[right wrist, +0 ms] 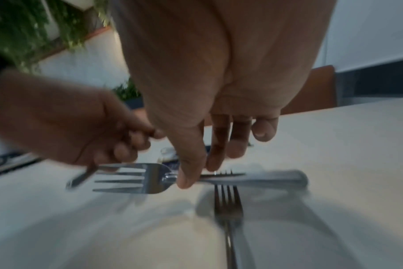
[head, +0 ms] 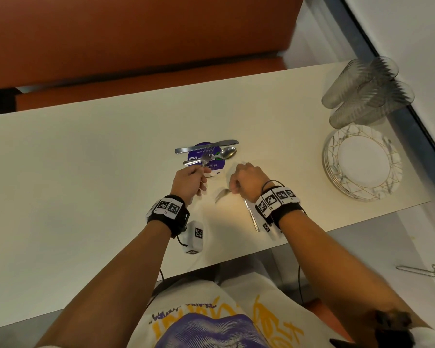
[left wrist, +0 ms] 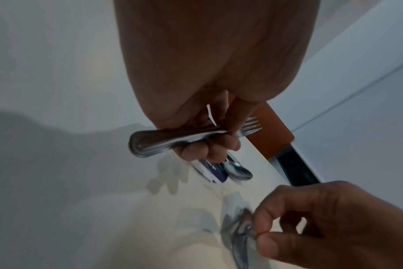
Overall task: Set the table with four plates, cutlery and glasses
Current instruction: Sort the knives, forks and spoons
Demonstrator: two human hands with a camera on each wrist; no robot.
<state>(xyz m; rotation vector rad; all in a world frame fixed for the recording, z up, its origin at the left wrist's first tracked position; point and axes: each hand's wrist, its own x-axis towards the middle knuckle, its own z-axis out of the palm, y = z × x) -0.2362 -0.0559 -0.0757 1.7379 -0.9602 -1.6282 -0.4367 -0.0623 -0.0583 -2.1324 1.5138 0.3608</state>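
Left hand grips a plain steel fork by its ridged handle above the table, right hand pinches a second fork's neck, third fork lying flat beneath, plates stacked far right.

Purple round sticker on table: "you go"; rest unreadable.

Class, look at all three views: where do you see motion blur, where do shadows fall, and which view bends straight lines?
Head view: the stacked glasses smear at their rims, and the table edges bow. Left wrist view: dim, with the left hand casting a soft shadow on the table; the right hand's fork is blurred. Right wrist view: the fork in the right hand streaks, and grey shadows lie beneath.
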